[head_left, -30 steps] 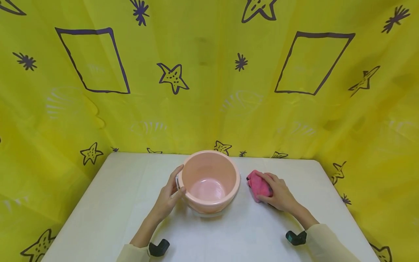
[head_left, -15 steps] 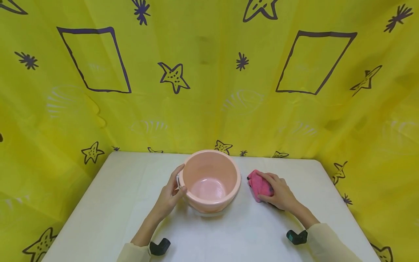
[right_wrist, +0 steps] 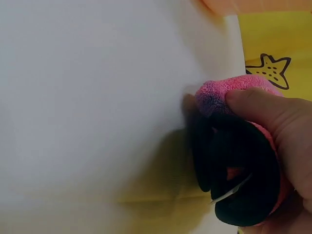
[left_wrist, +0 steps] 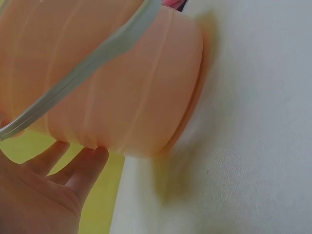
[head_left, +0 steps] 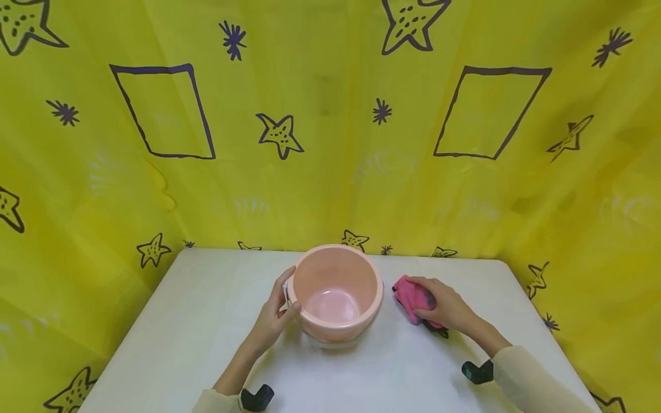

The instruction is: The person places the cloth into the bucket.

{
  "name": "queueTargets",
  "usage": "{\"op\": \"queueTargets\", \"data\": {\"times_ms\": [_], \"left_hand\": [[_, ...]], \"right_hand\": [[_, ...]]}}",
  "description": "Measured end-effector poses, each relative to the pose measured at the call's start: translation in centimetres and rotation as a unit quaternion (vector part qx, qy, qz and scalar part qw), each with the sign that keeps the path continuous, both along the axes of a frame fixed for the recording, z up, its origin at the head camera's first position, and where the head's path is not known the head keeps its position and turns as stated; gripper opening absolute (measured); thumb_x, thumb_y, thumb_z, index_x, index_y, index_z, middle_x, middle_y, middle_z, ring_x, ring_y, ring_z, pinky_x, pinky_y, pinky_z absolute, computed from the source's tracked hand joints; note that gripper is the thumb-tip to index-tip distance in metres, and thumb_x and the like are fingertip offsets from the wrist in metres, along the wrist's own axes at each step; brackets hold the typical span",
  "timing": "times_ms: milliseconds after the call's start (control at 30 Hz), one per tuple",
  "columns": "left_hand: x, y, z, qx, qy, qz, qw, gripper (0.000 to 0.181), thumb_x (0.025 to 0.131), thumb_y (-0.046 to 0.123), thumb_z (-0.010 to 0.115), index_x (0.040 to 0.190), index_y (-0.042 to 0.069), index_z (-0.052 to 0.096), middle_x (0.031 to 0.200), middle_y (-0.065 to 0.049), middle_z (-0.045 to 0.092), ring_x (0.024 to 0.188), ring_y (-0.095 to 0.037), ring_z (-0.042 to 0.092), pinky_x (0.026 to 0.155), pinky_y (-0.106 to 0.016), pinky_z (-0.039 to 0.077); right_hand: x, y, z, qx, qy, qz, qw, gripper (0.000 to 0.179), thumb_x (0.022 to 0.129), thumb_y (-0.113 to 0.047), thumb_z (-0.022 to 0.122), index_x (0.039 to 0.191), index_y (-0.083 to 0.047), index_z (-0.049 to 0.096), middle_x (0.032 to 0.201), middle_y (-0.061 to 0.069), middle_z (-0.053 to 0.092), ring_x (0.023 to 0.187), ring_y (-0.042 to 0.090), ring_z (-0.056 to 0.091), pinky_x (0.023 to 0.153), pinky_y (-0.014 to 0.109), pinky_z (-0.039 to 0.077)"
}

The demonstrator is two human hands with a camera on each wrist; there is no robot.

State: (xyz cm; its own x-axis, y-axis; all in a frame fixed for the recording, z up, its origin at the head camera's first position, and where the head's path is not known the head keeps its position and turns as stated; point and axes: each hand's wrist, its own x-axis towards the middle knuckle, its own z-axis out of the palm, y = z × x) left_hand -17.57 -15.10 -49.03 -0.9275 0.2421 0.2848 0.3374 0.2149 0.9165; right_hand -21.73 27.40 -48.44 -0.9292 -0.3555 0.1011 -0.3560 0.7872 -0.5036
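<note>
Fingers of the right hand (head_left: 448,305) curled round a pink-and-black plush bundle (head_left: 411,296): likely light, soft, best pinched mid-body. Left of them, a peach bucket (head_left: 335,326), gripped at its side by the left hand (head_left: 269,322): probably stiff, slick, best held near the rim. Beyond, white desk (head_left: 206,298).

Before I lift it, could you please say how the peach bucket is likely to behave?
The peach bucket is probably light for its size, being a hollow shell. It may feel slippery, given its glossy surface. The pale handle, slung low, might swing.
</note>
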Motion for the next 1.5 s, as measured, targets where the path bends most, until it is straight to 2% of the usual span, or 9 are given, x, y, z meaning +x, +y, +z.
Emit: {"op": "queueTargets", "data": {"times_ms": [133, 267, 567, 733, 933, 1133, 1367, 1500], "left_hand": [[0.1, -0.1, -0.3, 0.003, 0.001, 0.005, 1.0000, 0.073, 0.098, 0.025, 0.061, 0.162, 0.032, 0.026, 0.168, -0.010, 0.028, 0.142, -0.052, 0.040, 0.097, -0.058, 0.053], [0.1, -0.1, -0.5, 0.008, -0.007, 0.007, 0.9999, 0.072, 0.098, 0.021, 0.061, 0.161, 0.033, 0.027, 0.167, -0.009, 0.029, 0.141, -0.050, 0.042, 0.097, -0.055, 0.054], [-0.2, 0.0, -0.7, -0.001, -0.014, 0.018, 0.9997, 0.071, 0.100, 0.026, 0.062, 0.160, 0.039, 0.027, 0.166, -0.007, 0.032, 0.141, -0.049, 0.043, 0.097, -0.054, 0.054], [-0.4, 0.0, -0.8, -0.003, -0.005, 0.016, 0.9999, 0.070, 0.100, 0.031, 0.063, 0.160, 0.037, 0.027, 0.165, -0.011, 0.034, 0.139, -0.049, 0.045, 0.095, -0.052, 0.056], [-0.4, -0.1, -0.8, 0.005, -0.012, 0.015, 0.9998, 0.072, 0.099, 0.025, 0.064, 0.160, 0.037, 0.029, 0.163, -0.012, 0.038, 0.139, -0.048, 0.046, 0.097, -0.054, 0.055], [-0.5, -0.2, -0.8, 0.007, -0.015, 0.012, 0.9998, 0.072, 0.099, 0.024, 0.065, 0.160, 0.037, 0.029, 0.165, -0.010, 0.035, 0.140, -0.048, 0.045, 0.098, -0.056, 0.054], [-0.3, -0.3, -0.7, 0.001, -0.020, 0.020, 0.9996, 0.073, 0.099, 0.021, 0.065, 0.160, 0.039, 0.028, 0.166, -0.007, 0.033, 0.140, -0.049, 0.043, 0.098, -0.058, 0.053], [-0.2, -0.2, -0.6, 0.002, -0.025, 0.015, 0.9996, 0.072, 0.099, 0.030, 0.066, 0.160, 0.039, 0.028, 0.167, -0.007, 0.032, 0.141, -0.050, 0.042, 0.098, -0.058, 0.052]], "right_hand": [[-0.3, 0.2, 0.8, 0.000, 0.008, 0.030, 0.9995, 0.071, 0.081, -0.021, 0.089, 0.144, -0.014, 0.056, 0.134, 0.018, 0.062, 0.112, 0.034, 0.061, 0.089, 0.053, 0.057], [-0.5, 0.5, 2.1, -0.005, 0.013, 0.043, 0.9990, 0.071, 0.081, -0.023, 0.090, 0.143, -0.013, 0.057, 0.135, 0.018, 0.062, 0.112, 0.035, 0.061, 0.088, 0.051, 0.056], [-0.9, 1.2, 4.8, 0.008, 0.036, 0.059, 0.9976, 0.070, 0.078, -0.023, 0.091, 0.140, -0.013, 0.059, 0.130, 0.016, 0.065, 0.104, 0.030, 0.062, 0.082, 0.044, 0.056], [-1.0, 1.3, 5.9, 0.016, 0.036, 0.065, 0.9971, 0.070, 0.078, -0.024, 0.092, 0.139, -0.011, 0.060, 0.130, 0.016, 0.065, 0.104, 0.030, 0.062, 0.082, 0.044, 0.058], [-1.4, 1.6, 7.4, 0.018, 0.029, 0.064, 0.9974, 0.071, 0.079, -0.022, 0.091, 0.141, -0.009, 0.059, 0.126, 0.015, 0.066, 0.102, 0.029, 0.061, 0.080, 0.041, 0.058], [-1.7, 2.0, 9.2, 0.014, 0.029, 0.067, 0.9973, 0.070, 0.080, -0.019, 0.090, 0.141, -0.008, 0.058, 0.127, 0.017, 0.064, 0.105, 0.033, 0.060, 0.081, 0.045, 0.059], [-2.3, 2.0, 10.8, 0.023, 0.068, 0.095, 0.9929, 0.068, 0.079, -0.018, 0.090, 0.140, -0.009, 0.060, 0.128, 0.017, 0.064, 0.105, 0.032, 0.062, 0.082, 0.046, 0.059], [-2.5, 1.9, 11.8, 0.032, 0.085, 0.102, 0.9906, 0.069, 0.076, -0.010, 0.091, 0.138, -0.007, 0.061, 0.128, 0.017, 0.065, 0.107, 0.033, 0.061, 0.084, 0.049, 0.060]]}}
